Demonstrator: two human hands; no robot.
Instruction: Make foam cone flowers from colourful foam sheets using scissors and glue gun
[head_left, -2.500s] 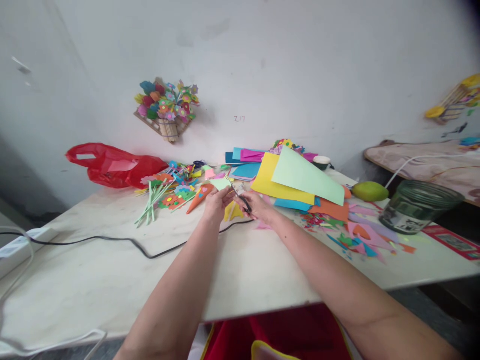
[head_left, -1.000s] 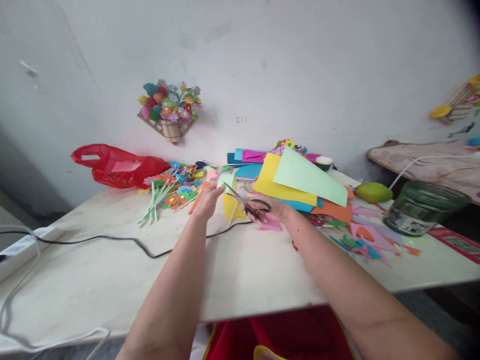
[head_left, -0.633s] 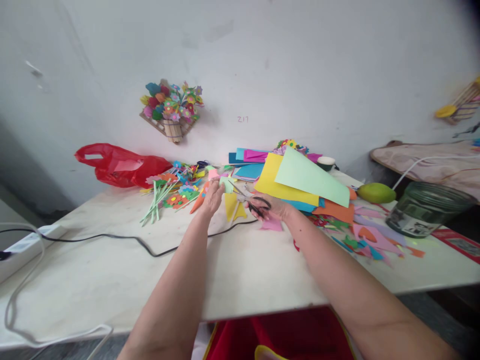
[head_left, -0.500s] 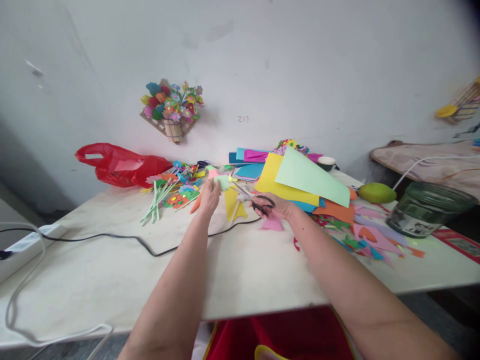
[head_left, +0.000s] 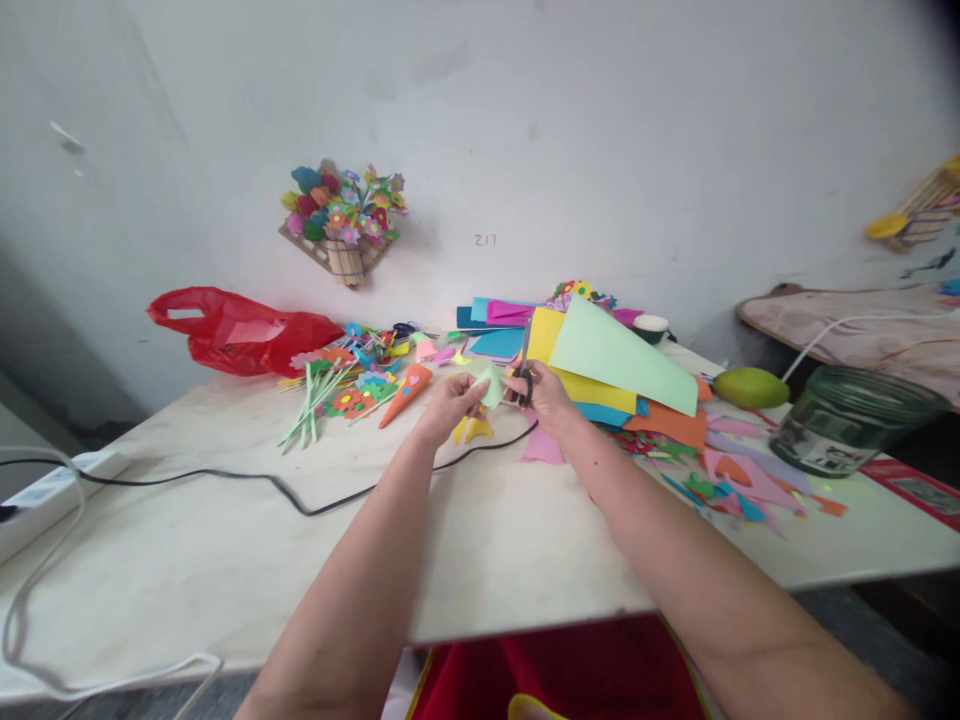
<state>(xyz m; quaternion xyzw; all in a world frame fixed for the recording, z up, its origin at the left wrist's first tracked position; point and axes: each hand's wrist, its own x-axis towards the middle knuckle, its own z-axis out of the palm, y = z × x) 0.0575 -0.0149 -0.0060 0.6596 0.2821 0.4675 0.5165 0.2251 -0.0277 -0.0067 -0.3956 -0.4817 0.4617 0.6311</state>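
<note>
My left hand (head_left: 450,408) pinches a small piece of light green craft foam (head_left: 491,386) over the middle of the table. Close beside it, my right hand (head_left: 544,390) is closed on a pair of scissors (head_left: 526,365) with black handles, blades pointing up and away from me. The right fingertips are right at the foam's edge; whether they grip it too I cannot tell. An orange cone (head_left: 406,394) with small hearts lies left of my left hand. Under the hands are a yellow scrap (head_left: 472,428) and a pink scrap (head_left: 543,445).
Foam flowers (head_left: 352,402) and pale green sticks (head_left: 315,405) lie at left by a red plastic bag (head_left: 247,335). Light green (head_left: 626,355) and yellow sheets are stacked behind my right hand. Scraps, a mango (head_left: 750,387) and a glass jar (head_left: 847,425) occupy the right. A black cable (head_left: 277,480) crosses the table.
My left hand has moved right and nearer with the green foam, meeting my right hand. The scissors have swung from pointing left to pointing up. The orange cone is now uncovered.
</note>
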